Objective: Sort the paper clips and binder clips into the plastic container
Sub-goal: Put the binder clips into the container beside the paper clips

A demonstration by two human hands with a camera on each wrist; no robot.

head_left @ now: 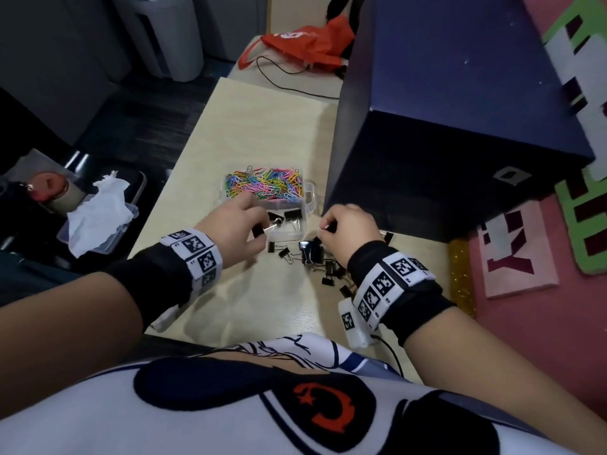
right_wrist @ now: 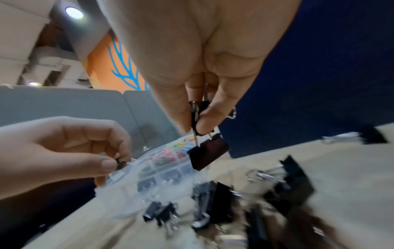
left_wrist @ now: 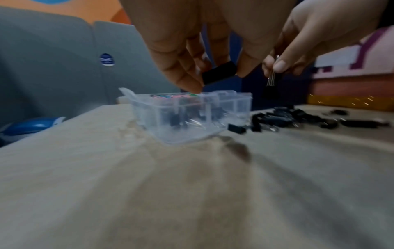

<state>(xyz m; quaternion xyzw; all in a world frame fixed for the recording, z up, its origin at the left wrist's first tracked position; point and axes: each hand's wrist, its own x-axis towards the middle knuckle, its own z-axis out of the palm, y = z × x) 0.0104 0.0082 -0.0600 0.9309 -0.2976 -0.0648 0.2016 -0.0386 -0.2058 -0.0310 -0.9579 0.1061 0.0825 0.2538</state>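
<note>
So it's a pale wooden desk (head_left: 249, 126) in an office-looking room, grey partition panels (left_wrist: 64, 55) behind it and an orange wall with a blue branch pattern (right_wrist: 119, 65) further back. Using the clear plastic container (head_left: 310, 192) in the middle of the desk as the reference: way off to its left, past the desk edge, there's another clear box with a crumpled tissue (head_left: 98, 211) on it. Just left of and over the container's near compartment is the left hand (head_left: 238, 221), fingers and thumb curled tight around a small black binder clip (left_wrist: 219, 72), silver wire handle poking out toward the container. The container's far compartment is packed with colourful paper clips (head_left: 262, 183), and the near compartment has a few black binder clips (head_left: 292, 215) in it already. Just in front of the container and off to its right, a loose pile of black binder clips (head_left: 312, 254) sits on the desk. Right of the container, above that pile, the right hand (head_left: 349, 228) is pinching a bigger black binder clip (right_wrist: 209, 155) by its wire handles so the clip body dangles below the fingertips, off the desk. Further right and behind is a big dark blue box (head_left: 460, 110), and behind the container at the far end of the desk, an orange bag (head_left: 302, 44) with a black cable (head_left: 279, 73) next to it.
</note>
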